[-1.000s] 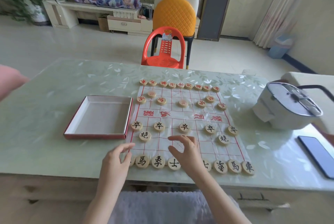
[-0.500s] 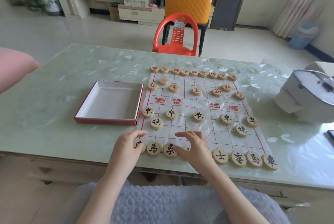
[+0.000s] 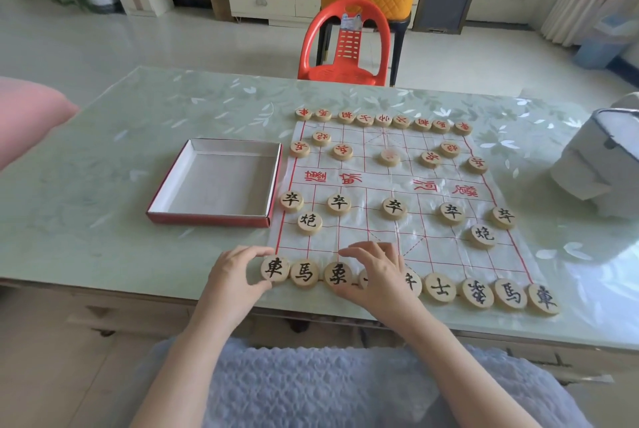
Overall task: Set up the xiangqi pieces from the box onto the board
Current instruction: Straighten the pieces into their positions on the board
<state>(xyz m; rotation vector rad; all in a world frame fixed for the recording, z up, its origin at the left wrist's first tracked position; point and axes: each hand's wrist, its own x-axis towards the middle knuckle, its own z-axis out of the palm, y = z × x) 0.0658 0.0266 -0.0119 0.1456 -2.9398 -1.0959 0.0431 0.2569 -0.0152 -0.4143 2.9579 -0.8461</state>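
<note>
Along the near row of the board (image 3: 380, 185), left hand (image 3: 235, 277) fingers pinch the corner piece (image 3: 275, 268), the right hand (image 3: 378, 272) clasps a half-hidden piece (image 3: 363, 278); probably final aligning, needing gentle nudges.

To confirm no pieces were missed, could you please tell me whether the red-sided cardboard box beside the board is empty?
Empty: the red-sided cardboard box shows only its bare white floor, with no pieces inside.
</note>
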